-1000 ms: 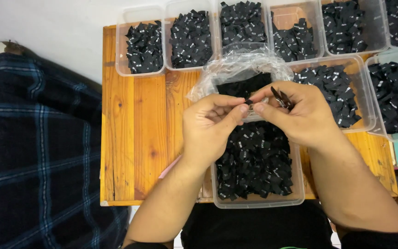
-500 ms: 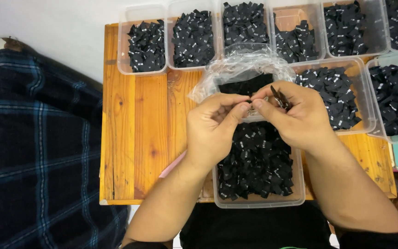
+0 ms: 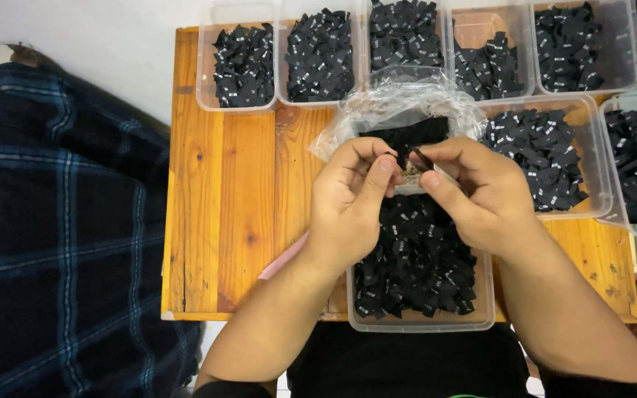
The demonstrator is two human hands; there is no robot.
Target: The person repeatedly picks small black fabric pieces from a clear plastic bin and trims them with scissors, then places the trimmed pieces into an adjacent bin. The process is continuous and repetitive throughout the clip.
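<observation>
My left hand [image 3: 352, 203] and my right hand [image 3: 473, 195] meet above a clear plastic tub [image 3: 422, 321] full of small black fabric labels [image 3: 414, 258]. Both hands pinch a small black label [image 3: 413, 158] between thumbs and forefingers. Just behind the hands lies a crumpled clear plastic bag [image 3: 399, 103] with more black labels inside. The tub sits at the near edge of a wooden table [image 3: 223, 191].
Several clear tubs of black labels line the table's far edge [image 3: 243, 66] and right side [image 3: 543, 155]. A dark blue plaid cloth [image 3: 53, 221] lies to the left of the table. A pink strip [image 3: 283, 258] shows under my left wrist.
Both hands stay together over the tub, shifting slightly nearer and lower in view while the fingers work the small label between them.
</observation>
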